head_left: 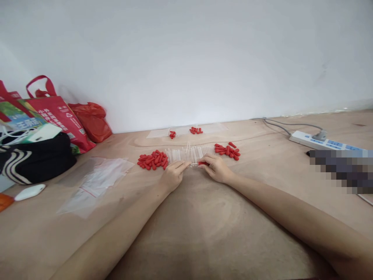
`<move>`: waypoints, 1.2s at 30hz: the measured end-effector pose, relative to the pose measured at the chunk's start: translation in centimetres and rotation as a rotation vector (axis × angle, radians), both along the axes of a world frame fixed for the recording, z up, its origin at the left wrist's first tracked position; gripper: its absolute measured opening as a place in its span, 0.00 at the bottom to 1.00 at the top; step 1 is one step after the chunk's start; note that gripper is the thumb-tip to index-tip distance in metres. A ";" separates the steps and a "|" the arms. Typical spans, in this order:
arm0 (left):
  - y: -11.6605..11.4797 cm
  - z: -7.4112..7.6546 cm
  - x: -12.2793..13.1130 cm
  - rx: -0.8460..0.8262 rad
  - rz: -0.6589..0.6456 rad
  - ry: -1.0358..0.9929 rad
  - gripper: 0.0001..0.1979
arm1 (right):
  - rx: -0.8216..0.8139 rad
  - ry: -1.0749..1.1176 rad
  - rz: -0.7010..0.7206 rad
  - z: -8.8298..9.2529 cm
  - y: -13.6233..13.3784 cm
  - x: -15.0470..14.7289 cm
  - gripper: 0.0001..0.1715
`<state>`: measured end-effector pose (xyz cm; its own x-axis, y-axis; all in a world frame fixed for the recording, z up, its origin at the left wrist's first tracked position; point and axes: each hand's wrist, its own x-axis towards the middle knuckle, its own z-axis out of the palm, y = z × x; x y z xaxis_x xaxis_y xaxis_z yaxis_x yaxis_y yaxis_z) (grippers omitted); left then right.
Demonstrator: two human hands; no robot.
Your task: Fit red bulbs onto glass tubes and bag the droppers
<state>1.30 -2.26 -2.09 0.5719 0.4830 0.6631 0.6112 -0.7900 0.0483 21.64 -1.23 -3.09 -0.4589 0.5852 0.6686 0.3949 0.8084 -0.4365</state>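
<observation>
My left hand (pixel 172 177) is closed in a pinch at the end of a thin clear dropper tube (pixel 193 165). Facing it, my right hand (pixel 216 168) has its fingers wrapped round a red rubber dropper bulb (pixel 203 163), at the tube's other end; whether the two are joined I cannot tell. Just beyond both hands lies a row of clear dropper tubes (pixel 201 151), side by side. A heap of red bulbs (pixel 153 159) sits to the left of the row, and a smaller heap of red bulbs (pixel 227 151) to its right.
Plastic bags (pixel 94 186) lie flat on the left. Behind them are a black bag (pixel 40 155), a red carrier bag (pixel 58 116) and a red plastic bag (pixel 91 122). Near the wall, red bulbs (pixel 196 130) rest on clear bags. A power strip (pixel 329 143) with cables stands at right.
</observation>
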 end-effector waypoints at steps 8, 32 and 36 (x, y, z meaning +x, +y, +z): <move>0.1 -0.2 -0.3 -0.006 -0.027 0.036 0.16 | 0.032 -0.014 0.029 -0.2 0.0 0.1 0.08; -0.2 -0.4 0.4 0.089 -0.009 0.118 0.18 | 0.149 -0.144 0.032 -0.2 -0.1 -0.2 0.09; -0.3 -0.5 0.5 0.093 -0.001 0.125 0.19 | 0.165 -0.183 0.014 -0.2 0.0 -0.4 0.09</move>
